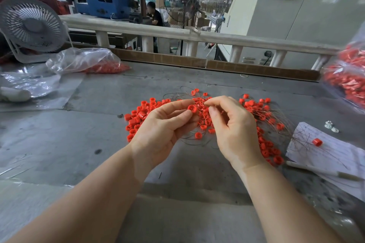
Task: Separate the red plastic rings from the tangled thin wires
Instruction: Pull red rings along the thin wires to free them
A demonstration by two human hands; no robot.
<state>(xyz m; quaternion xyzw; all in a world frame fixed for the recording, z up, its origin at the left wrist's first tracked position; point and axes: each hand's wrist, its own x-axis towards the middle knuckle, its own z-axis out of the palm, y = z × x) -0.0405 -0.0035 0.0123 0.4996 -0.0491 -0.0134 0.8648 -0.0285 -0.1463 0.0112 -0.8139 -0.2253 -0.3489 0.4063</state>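
A heap of small red plastic rings (254, 105) lies mixed with tangled thin wires (276, 118) in the middle of the grey table (177, 83). A looser pile of rings (138, 113) sits to the left of the tangle. My left hand (164, 130) pinches one red ring (192, 108) between thumb and forefinger, just above the heap. My right hand (235, 128) is beside it, its thumb and forefinger closed on a thin wire (203, 104) at the top of the tangle. Both hands hide part of the heap.
A clear bag of red parts (88, 61) lies at the back left beside a white fan (31, 23). More bagged red parts (345, 77) are at the right edge. White paper (331, 154) with one ring (317, 142), a pen (320, 170) and white nuts (330, 126) lie right.
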